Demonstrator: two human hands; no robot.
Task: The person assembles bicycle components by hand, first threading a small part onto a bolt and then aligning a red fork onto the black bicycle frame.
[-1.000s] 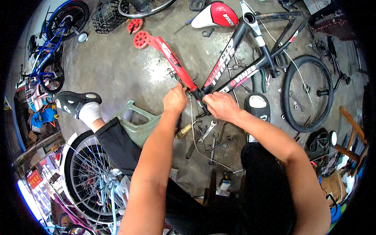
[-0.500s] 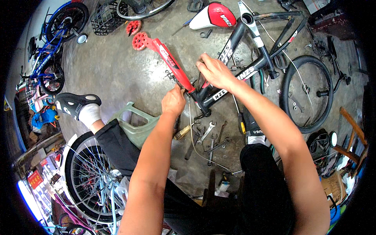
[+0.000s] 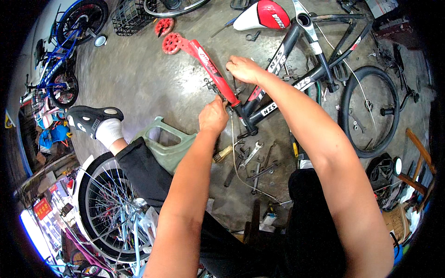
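A black bicycle frame (image 3: 306,83) with white lettering lies on the floor, and a red fork (image 3: 211,72) is joined to its lower end. Metal brake parts (image 3: 211,85) show along the fork's left side. My left hand (image 3: 213,116) is closed beside the lower end of the fork, next to these parts; what its fingers grip is hidden. Over the gap between fork and frame, my right hand (image 3: 244,70) has its fingers curled together. A thin dark piece shows just below it, but I cannot tell whether it is held.
Several wrenches (image 3: 252,155) and a wooden-handled brush (image 3: 223,154) lie below the frame. A green plastic stool (image 3: 178,147) is left of my left forearm. A tyre (image 3: 345,109) lies right, a red-and-white saddle (image 3: 264,16) above. Spoked wheel (image 3: 92,204) at lower left; blue bicycle (image 3: 51,69) beyond.
My right hand has moved up and left, away from the frame tube toward the fork. My left hand stays by the lower fork. The whole view has shifted slightly.
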